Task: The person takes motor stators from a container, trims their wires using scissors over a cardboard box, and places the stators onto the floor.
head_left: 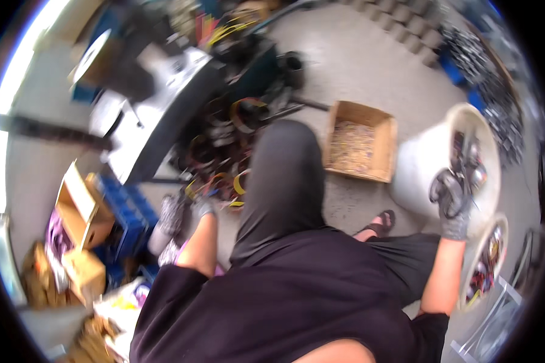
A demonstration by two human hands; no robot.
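Note:
My right hand, in a grey glove, reaches over the rim of a tall white bin. Its fingers are closed around a dark, curved, ring-like piece, whose kind is blurred. Shiny metal-like parts lie in the bin just beyond that hand. Low on the left, my gloved left hand is beside a floor pile of coiled, coloured bands or wires. Motion smears the left fingers, and I cannot tell whether they grip anything.
An open cardboard box with small bits inside stands ahead of me. At right is a second white tub. A metal-topped bench is at left, above blue crates and cartons. My knee rises centrally.

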